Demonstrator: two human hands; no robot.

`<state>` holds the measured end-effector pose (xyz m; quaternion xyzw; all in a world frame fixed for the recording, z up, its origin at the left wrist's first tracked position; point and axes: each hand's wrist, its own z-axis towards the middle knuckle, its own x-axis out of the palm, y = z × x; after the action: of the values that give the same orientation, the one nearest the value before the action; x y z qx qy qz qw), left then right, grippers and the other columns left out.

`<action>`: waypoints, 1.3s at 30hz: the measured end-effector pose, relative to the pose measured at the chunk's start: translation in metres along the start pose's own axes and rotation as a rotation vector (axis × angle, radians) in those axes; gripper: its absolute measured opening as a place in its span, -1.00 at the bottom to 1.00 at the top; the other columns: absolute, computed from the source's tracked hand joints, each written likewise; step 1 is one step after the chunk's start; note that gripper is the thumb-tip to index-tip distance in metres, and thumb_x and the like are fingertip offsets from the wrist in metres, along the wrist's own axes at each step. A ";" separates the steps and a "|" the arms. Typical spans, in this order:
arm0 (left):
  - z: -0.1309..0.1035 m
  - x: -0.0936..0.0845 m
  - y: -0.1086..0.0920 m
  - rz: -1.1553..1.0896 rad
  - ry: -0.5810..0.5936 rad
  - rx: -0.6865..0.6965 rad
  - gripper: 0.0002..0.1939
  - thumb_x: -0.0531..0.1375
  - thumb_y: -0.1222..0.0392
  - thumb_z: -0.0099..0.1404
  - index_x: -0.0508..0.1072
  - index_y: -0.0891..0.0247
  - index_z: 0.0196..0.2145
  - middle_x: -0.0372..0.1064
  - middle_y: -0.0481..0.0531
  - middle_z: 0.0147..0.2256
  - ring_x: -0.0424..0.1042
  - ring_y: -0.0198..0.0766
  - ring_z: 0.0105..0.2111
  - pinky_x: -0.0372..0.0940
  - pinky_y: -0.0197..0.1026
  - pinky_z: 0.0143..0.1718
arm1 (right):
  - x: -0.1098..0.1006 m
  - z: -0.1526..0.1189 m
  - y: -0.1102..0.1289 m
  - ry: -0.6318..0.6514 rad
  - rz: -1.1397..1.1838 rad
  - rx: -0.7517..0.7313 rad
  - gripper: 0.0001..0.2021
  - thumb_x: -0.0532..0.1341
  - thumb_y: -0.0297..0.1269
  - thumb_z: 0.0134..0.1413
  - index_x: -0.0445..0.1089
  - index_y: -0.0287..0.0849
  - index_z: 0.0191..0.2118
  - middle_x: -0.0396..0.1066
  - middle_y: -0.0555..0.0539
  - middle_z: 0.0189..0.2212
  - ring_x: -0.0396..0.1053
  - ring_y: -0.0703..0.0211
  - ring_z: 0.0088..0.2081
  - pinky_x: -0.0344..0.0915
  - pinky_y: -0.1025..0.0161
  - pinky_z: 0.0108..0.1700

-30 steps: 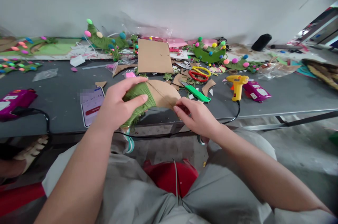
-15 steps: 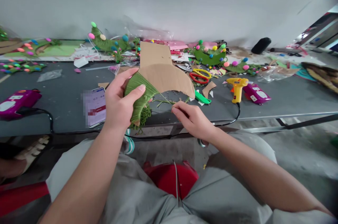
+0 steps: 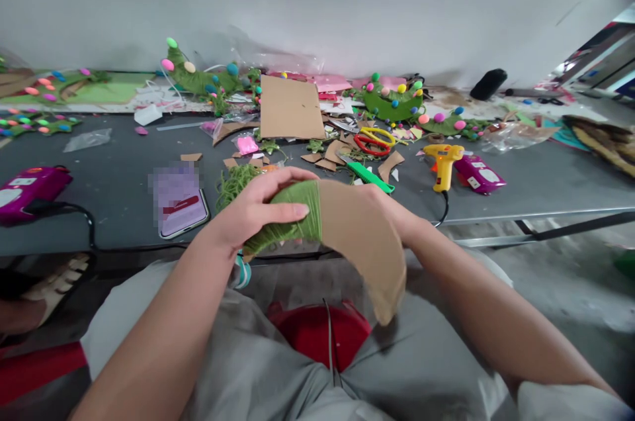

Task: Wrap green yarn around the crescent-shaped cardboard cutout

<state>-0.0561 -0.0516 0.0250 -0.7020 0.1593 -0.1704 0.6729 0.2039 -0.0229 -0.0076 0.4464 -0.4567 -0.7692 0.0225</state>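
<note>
A curved cardboard crescent (image 3: pixel 362 229) is held over the table's front edge, its bare end pointing down to the right. Green yarn (image 3: pixel 297 209) is wound round its left part. My left hand (image 3: pixel 265 206) grips that wound part, thumb on top and fingers behind. My right hand (image 3: pixel 391 209) is behind the bare cardboard; its fingers are mostly hidden, so what they hold cannot be made out. A loose heap of green yarn (image 3: pixel 237 184) lies beyond my left hand.
On the dark table (image 3: pixel 119 176) are a phone (image 3: pixel 181 206), a green cutter (image 3: pixel 370 176), red-handled scissors (image 3: pixel 372 145), a yellow glue gun (image 3: pixel 444 166), purple devices and cardboard scraps. Crescents with coloured balls lie along the wall.
The crescent has swung down and toward me, its bare end now at the lower right. My right hand has moved from the stretched yarn to behind the cardboard. The yarn heap now shows on the table.
</note>
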 end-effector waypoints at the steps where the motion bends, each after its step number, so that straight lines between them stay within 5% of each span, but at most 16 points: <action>1: 0.001 0.000 -0.001 0.088 0.073 -0.022 -0.58 0.38 0.15 0.19 0.50 0.17 0.01 0.50 0.05 -0.09 0.54 -0.13 -0.19 0.48 -0.21 -0.28 | -0.004 0.002 0.001 0.027 -0.027 -0.052 -0.86 0.17 -0.39 0.24 0.47 -0.23 -0.30 0.48 -0.05 -0.37 0.33 0.22 -0.35 0.27 0.26 -0.28; 6: 0.009 0.002 0.001 0.487 0.310 -0.062 -0.62 0.29 0.16 0.24 0.45 0.21 0.01 0.48 0.06 -0.06 0.47 -0.11 -0.07 0.39 -0.10 -0.03 | -0.012 0.012 0.001 0.036 -0.233 -0.147 -0.75 0.12 -0.27 0.38 0.55 -0.24 -0.13 0.50 -0.13 -0.31 0.38 0.21 -0.31 0.23 0.28 -0.24; 14: 0.013 0.008 0.012 0.673 0.255 -0.055 -0.51 0.25 0.13 0.24 0.42 0.16 0.13 0.40 0.07 0.17 0.38 -0.02 0.16 0.23 0.01 0.23 | -0.012 0.020 0.008 -0.116 -0.305 -0.023 -0.76 0.18 -0.27 0.31 0.59 -0.23 -0.25 0.55 -0.11 -0.37 0.39 0.22 -0.36 0.18 0.28 -0.29; 22: 0.017 0.009 0.016 0.690 0.172 -0.057 -0.48 0.24 0.17 0.24 0.41 0.23 0.16 0.43 0.12 0.15 0.42 0.00 0.12 0.29 -0.01 0.17 | -0.005 0.029 0.018 -0.254 -0.372 0.147 -0.78 0.22 -0.32 0.08 0.39 -0.21 -0.56 0.28 0.03 -0.61 0.13 0.31 -0.51 0.02 0.26 -0.40; 39: 0.024 0.006 0.016 0.593 0.068 -0.059 -0.62 0.26 0.15 0.23 0.43 0.24 0.00 0.49 0.10 -0.07 0.48 -0.03 -0.10 0.36 -0.03 -0.09 | -0.007 0.036 0.022 -0.391 -0.281 0.196 -0.78 0.18 -0.35 -0.06 0.18 -0.19 -0.63 0.11 0.05 -0.66 0.02 0.31 -0.52 -0.02 0.26 -0.45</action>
<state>-0.0398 -0.0333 0.0087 -0.6380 0.3850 0.0149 0.6667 0.1745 -0.0078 0.0196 0.3484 -0.4582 -0.7886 -0.2164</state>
